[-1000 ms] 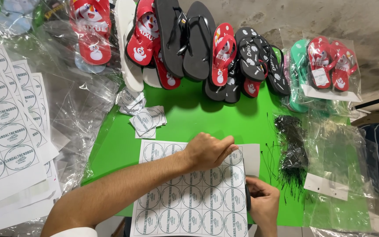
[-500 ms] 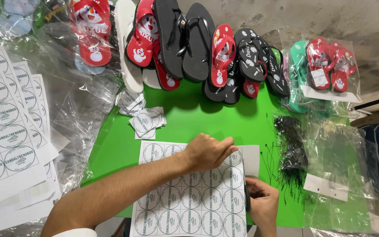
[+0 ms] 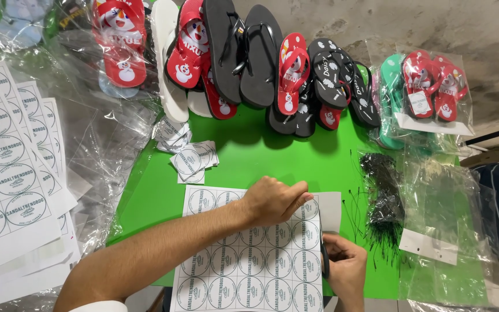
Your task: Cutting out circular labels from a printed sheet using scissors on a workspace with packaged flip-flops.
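Green counter (image 3: 244, 156) below, label sheet (image 3: 244, 271) running lengthwise away from the right hand (image 3: 345, 268), whose grip is closed round dark scissors (image 3: 323, 254) at the sheet's right edge; left hand (image 3: 272, 199) presses flat just above, fingers curled, holding nothing.

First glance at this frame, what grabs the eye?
The bright green table, with a row of red, black and white rubber flip-flops lined along its far edge. At the near edge, the left hand presses down a white paper sheet of round printed labels while the right hand holds dark scissors at the sheet's right side. Stacks of similar label sheets lie at left, a bundle of thin black ties at right.
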